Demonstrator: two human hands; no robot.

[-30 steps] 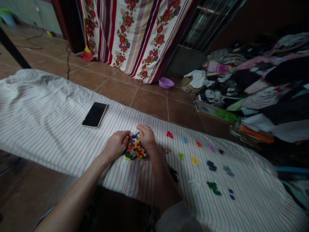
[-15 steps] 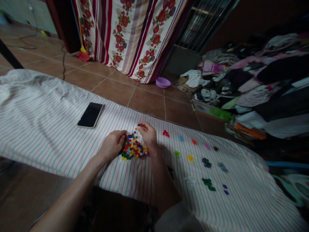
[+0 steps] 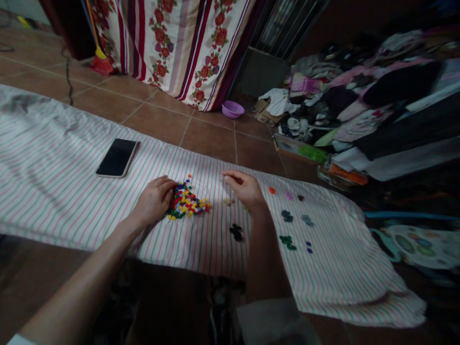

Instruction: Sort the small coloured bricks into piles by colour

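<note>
A person's left hand (image 3: 154, 201) lay on a long striped cloth (image 3: 72, 201), its fingers (image 3: 168, 184) together and curled against the edge of a heap of small coloured pieces (image 3: 186, 202) in red, yellow, blue and green. Whether those fingers gripped any piece could not be told. The right hand (image 3: 242, 188) was just to the right of the heap, apart from it, with its fingers (image 3: 230, 175) loosely bent and close together; whether they pinched anything could not be told.

The heap sat near the middle of the white cloth, which had pink and grey stripes. To its right lay separate little clusters: a black cluster (image 3: 236, 232) just left of the right forearm, a green cluster (image 3: 287, 242), a dark grey cluster (image 3: 286, 216) and tiny purple pieces (image 3: 308, 247). A smartphone (image 3: 117, 158) lay face up on the cloth, left of the heap.

Beyond the cloth were a brown tiled floor (image 3: 208, 141), a purple plastic basin (image 3: 233, 109), a floral striped curtain (image 3: 179, 48) and, at right, a large mound of clothes (image 3: 359, 110).
</note>
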